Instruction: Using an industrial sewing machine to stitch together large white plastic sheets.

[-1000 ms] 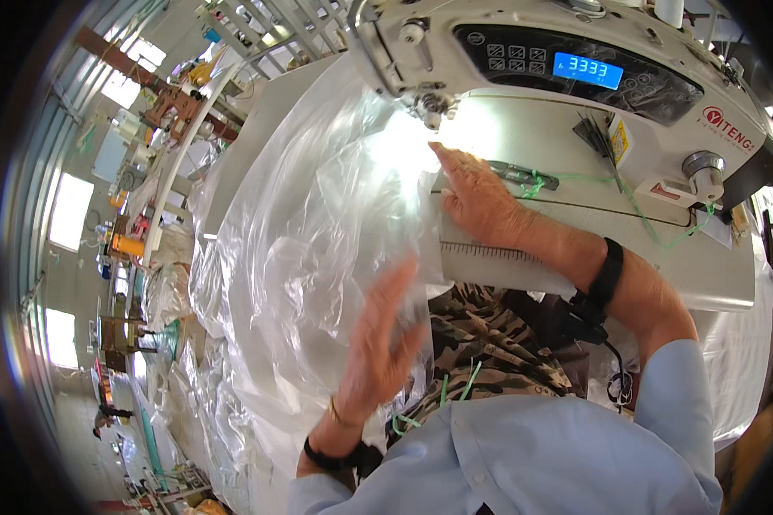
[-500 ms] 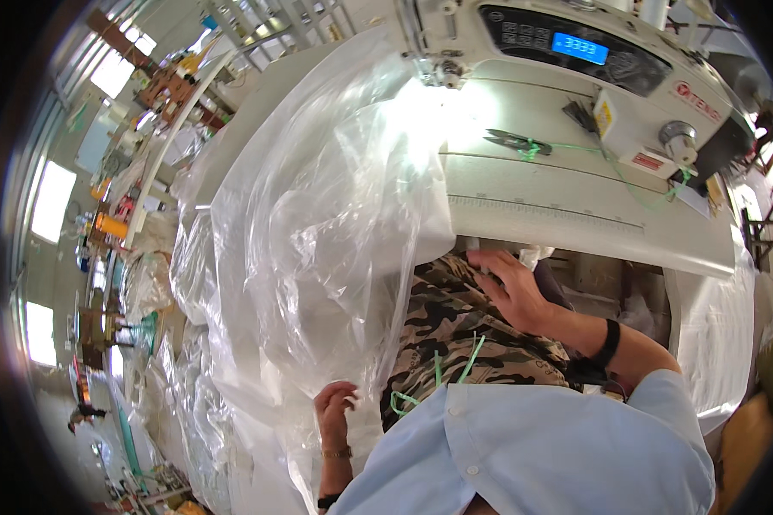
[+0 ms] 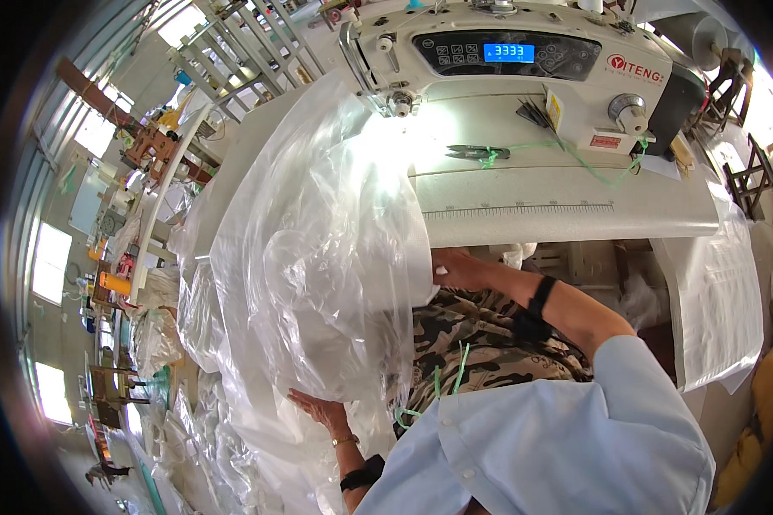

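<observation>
Place: sewing workshop
Upper right: sewing machine (image 3: 532,60) on a table (image 3: 558,187)
Above centre: thread snips (image 3: 479,154)
Left of centre: clear plastic sheeting (image 3: 318,257)

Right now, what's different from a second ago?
The right hand came down from under the sewing machine to below the front edge of the table, by the plastic sheet. Its fingertips are hidden, so I can't tell if it grips. The left hand moved down and left, fingers open, beside the sheet's lower part. The sheet still hangs over the table; the little scissors stayed there.
</observation>
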A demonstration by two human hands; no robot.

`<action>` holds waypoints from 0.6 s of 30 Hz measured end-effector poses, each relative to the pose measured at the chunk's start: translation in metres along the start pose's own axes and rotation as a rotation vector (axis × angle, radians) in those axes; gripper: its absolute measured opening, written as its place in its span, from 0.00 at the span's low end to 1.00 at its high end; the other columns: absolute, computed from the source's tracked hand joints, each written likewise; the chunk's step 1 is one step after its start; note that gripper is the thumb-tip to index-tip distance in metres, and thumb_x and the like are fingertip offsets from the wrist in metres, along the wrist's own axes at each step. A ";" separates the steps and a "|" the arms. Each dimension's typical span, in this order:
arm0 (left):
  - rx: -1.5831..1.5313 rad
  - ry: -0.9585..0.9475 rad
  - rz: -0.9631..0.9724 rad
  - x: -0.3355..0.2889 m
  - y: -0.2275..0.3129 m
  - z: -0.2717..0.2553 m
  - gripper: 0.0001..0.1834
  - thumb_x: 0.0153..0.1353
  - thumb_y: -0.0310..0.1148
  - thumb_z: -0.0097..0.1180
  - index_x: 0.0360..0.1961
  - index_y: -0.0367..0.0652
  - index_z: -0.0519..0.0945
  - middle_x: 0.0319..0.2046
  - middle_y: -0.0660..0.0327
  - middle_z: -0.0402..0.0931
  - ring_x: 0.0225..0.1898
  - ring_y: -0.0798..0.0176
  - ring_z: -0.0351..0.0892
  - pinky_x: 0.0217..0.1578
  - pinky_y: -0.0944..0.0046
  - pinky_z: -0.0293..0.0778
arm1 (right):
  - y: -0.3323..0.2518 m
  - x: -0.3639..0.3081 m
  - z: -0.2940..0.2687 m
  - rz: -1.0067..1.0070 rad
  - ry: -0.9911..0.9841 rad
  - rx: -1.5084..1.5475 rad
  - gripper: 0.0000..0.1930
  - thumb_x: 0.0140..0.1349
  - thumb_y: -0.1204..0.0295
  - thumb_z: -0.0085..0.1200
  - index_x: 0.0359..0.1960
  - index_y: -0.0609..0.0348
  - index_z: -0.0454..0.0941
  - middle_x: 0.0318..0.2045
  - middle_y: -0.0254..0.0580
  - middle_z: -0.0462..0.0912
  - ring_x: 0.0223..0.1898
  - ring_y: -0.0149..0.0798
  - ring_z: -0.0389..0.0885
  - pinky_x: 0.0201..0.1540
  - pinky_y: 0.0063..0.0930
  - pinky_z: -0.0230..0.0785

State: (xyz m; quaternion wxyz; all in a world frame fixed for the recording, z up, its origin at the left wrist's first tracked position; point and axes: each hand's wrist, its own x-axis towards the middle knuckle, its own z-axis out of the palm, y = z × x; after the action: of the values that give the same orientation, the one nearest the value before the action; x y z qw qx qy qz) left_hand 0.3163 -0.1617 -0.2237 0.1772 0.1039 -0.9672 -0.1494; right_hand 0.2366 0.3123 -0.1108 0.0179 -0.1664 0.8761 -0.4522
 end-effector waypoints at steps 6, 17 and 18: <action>0.247 -0.007 0.252 0.015 -0.040 0.065 0.55 0.53 0.46 0.65 0.71 0.37 0.43 0.70 0.44 0.44 0.72 0.47 0.43 0.69 0.51 0.49 | -0.113 -0.066 -0.012 0.116 -0.319 1.137 0.05 0.64 0.74 0.58 0.31 0.58 0.75 0.27 0.28 0.77 0.33 0.21 0.74 0.40 0.18 0.69; -0.086 -0.156 -0.019 0.025 0.002 0.038 0.42 0.56 0.45 0.62 0.63 0.35 0.53 0.62 0.44 0.55 0.63 0.48 0.55 0.60 0.55 0.57 | -0.160 -0.144 -0.101 0.086 -0.374 0.860 0.20 0.62 0.76 0.59 0.56 0.61 0.75 0.52 0.33 0.77 0.48 0.24 0.72 0.49 0.21 0.64; -0.180 -0.111 -0.047 0.032 0.011 0.026 0.41 0.57 0.44 0.61 0.63 0.35 0.54 0.61 0.44 0.56 0.62 0.48 0.56 0.59 0.55 0.58 | -0.150 -0.143 -0.091 0.042 -0.255 0.787 0.18 0.62 0.76 0.57 0.55 0.60 0.76 0.50 0.32 0.79 0.45 0.22 0.74 0.47 0.22 0.68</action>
State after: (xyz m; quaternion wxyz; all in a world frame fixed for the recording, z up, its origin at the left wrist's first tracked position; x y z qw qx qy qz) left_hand 0.2757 -0.1526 -0.2329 0.1283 0.1020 -0.9555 -0.2452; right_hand 0.3965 0.3473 0.0459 0.1977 -0.1835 0.6302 -0.7281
